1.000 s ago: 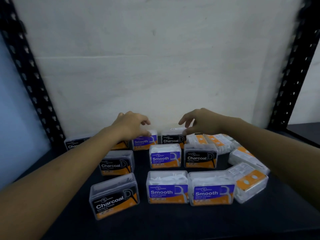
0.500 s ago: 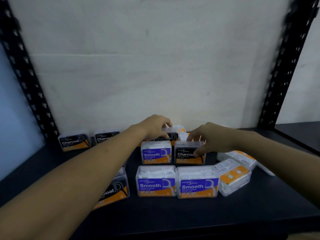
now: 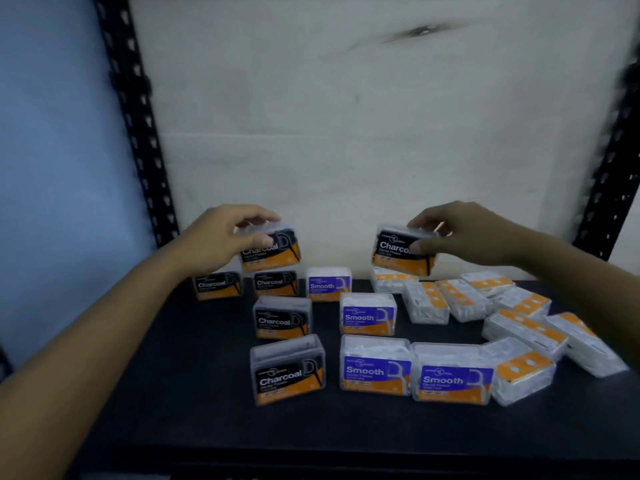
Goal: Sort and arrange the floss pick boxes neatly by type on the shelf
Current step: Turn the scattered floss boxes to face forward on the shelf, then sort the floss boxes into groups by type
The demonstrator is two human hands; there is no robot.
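Two clear plastic boxes with black-and-orange Charcoal labels are held above the dark shelf [image 3: 173,393]. At the left, the left hand [image 3: 221,237] pinches the first Charcoal box [image 3: 273,251] by its lid, just over two more Charcoal boxes [image 3: 247,284] at the back. In the middle stand blue-and-orange Smooth boxes [image 3: 369,315] — upright, labels forward. To the right, the right hand [image 3: 464,233] grips the second Charcoal box [image 3: 401,251], thumb on its label; white boxes [image 3: 519,327] lie tipped over.
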